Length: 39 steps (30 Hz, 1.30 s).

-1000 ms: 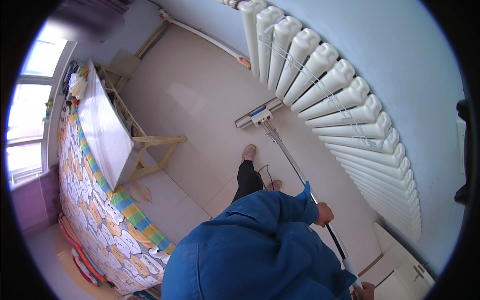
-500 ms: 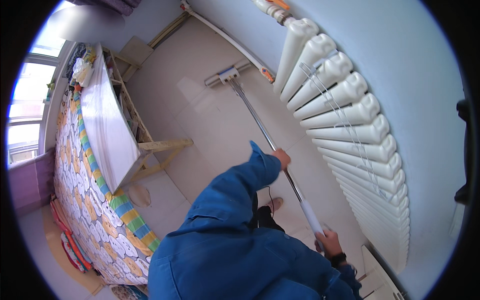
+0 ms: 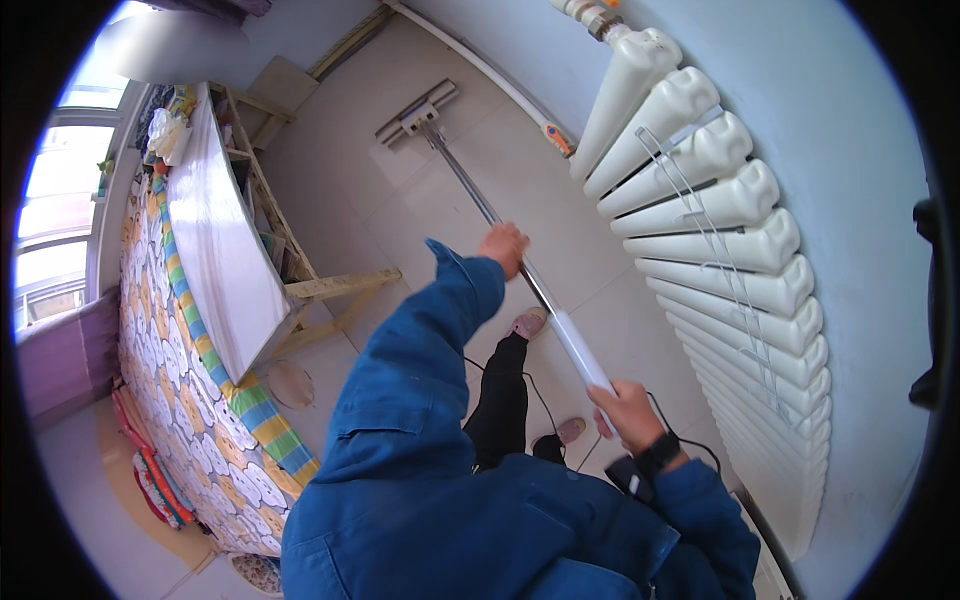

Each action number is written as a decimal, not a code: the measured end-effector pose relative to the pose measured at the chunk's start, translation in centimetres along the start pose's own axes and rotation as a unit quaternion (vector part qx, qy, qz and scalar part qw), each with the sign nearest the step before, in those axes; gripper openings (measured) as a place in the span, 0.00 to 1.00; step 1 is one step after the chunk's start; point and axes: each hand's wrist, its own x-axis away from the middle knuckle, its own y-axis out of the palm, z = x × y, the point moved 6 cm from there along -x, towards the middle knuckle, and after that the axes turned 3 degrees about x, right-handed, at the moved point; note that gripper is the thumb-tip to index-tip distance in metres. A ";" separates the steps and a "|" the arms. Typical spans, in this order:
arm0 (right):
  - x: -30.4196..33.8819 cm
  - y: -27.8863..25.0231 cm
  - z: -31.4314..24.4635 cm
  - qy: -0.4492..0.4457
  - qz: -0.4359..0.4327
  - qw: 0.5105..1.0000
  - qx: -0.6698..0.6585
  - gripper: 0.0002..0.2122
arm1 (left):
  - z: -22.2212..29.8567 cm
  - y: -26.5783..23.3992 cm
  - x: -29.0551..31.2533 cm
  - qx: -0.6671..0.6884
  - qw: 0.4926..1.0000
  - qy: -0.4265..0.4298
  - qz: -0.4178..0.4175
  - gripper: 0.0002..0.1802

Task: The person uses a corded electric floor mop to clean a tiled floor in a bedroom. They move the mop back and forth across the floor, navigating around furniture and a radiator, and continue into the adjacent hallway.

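A mop [image 3: 465, 180] with a metal pole and a flat, wide head slants from near my body to the far floor. Its mop head [image 3: 417, 113] rests on the pale tiles [image 3: 420, 215], near the pipe along the far wall. My left hand [image 3: 503, 247] is closed round the metal pole about halfway along. Lower down, my right hand [image 3: 630, 412] grips the white sleeve [image 3: 577, 345] at the handle end. A dark band circles my right wrist. Both my arms are in blue sleeves.
A white ribbed radiator [image 3: 720, 245] with a wire rack lines the right wall. Left stands a wooden-legged table [image 3: 225, 230] beside a bed with a patterned cover [image 3: 190, 390]. A black cord [image 3: 540, 395] runs by my feet. An orange-handled valve [image 3: 557, 140] sits on the wall pipe.
The mop head has slid farther away and a little left. Both my hands have moved forward and left with the pole, and one foot has stepped forward.
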 end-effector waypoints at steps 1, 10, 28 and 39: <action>2.1 -1.1 2.2 -0.001 0.001 1.000 -0.013 0.15 | 2.5 2.0 1.0 -0.008 1.000 0.012 -0.024 0.09; 28.7 -12.7 26.9 0.145 0.145 0.969 0.136 0.12 | 38.2 14.8 17.1 0.096 0.967 0.211 -0.110 0.05; 28.3 -12.5 27.0 0.108 0.148 0.970 0.161 0.12 | 39.4 15.1 14.6 0.157 0.932 0.242 -0.220 0.09; 8.3 -7.4 9.6 -0.064 0.061 0.995 -0.040 0.10 | 15.1 2.9 3.2 0.041 0.977 -0.167 0.123 0.22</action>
